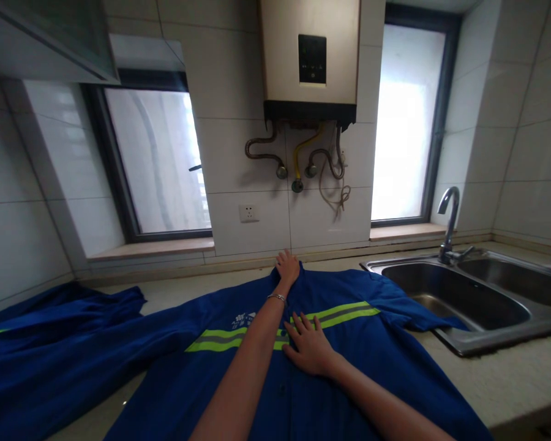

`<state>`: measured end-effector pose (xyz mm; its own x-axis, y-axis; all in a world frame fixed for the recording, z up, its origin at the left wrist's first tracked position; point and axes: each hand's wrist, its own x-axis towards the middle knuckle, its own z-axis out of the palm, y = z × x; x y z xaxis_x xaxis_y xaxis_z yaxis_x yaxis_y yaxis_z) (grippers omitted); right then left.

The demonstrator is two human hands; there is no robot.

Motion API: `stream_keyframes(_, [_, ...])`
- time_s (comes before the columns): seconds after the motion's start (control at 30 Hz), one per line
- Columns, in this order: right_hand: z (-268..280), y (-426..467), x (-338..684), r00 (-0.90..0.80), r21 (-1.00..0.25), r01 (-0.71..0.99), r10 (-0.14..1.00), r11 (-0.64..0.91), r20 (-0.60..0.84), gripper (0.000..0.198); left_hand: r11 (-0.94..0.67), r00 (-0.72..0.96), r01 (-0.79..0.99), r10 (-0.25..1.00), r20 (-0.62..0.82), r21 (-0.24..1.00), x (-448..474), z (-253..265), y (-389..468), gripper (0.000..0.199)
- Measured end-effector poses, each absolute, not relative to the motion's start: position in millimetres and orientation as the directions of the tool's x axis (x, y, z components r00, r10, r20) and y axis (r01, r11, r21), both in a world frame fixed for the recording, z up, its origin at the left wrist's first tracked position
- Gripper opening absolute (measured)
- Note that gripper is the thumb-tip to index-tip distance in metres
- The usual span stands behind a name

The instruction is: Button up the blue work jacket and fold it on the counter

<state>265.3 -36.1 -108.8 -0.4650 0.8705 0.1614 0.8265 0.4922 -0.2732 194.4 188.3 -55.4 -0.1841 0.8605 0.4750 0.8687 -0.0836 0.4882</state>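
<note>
A blue work jacket (340,380) with yellow-green and grey reflective stripes lies spread out, front side up, on the counter. My left hand (288,267), with a bracelet at the wrist, rests on its collar, fingers stretched toward the wall. My right hand (313,348) lies flat with spread fingers on the chest, by the button front and across the stripe. White print (242,320) shows on the chest beside my left forearm. One sleeve (417,309) reaches over the sink's edge; the other extends left.
More blue cloth (96,306) is bunched at the counter's left end. A double steel sink (468,340) with a faucet (449,223) is set into the counter (514,380) on the right. A water heater (282,55) and a socket (249,213) are on the tiled wall between two windows.
</note>
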Motion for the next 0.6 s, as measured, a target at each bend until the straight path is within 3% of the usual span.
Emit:
stream_keyframes(0.17, [-104.0, -37.5, 265.6, -0.47, -0.276, 0.827, 0.872, 0.49, 0.139, 0.063, -0.037, -0.227, 0.834, 0.886, 0.404, 0.55, 184.2, -62.7, 179.2, 0.044])
stream_keyframes(0.4, [-101.0, -39.8, 263.6, -0.48, -0.292, 0.815, 0.866, 0.5, 0.141, 0.06, 0.048, -0.165, 0.723, 0.981, 0.104, 0.689, 155.9, -74.9, 179.9, 0.036])
stream_keyframes(0.6, [-98.6, -41.8, 263.9, -0.477, -0.301, 0.813, 0.867, 0.498, 0.145, 0.059, 0.069, -0.192, 0.606, 0.979, 0.062, 0.793, 149.8, -88.3, 183.9, 0.031])
